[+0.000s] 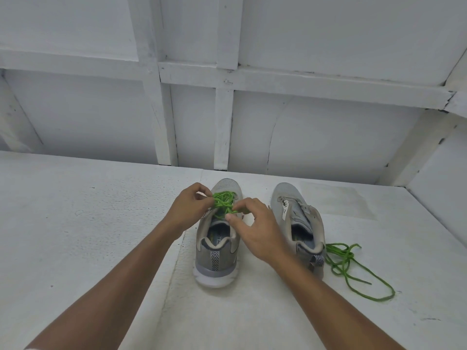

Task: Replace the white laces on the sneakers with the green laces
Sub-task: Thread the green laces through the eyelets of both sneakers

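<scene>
First sneaker nearly done: left grip and right grip are pinching its green lace between them.
Right of both grips, the second sneaker is sitting unlaced, the spare lace lying beyond it.

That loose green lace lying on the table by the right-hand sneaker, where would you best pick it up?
Pinch the loose green cord lace near its free tip, which lies alone on the white tabletop, coming down from above on the far side from the grey mesh sneaker. Beside the heel it's tangled loops, likely to knot.
</scene>
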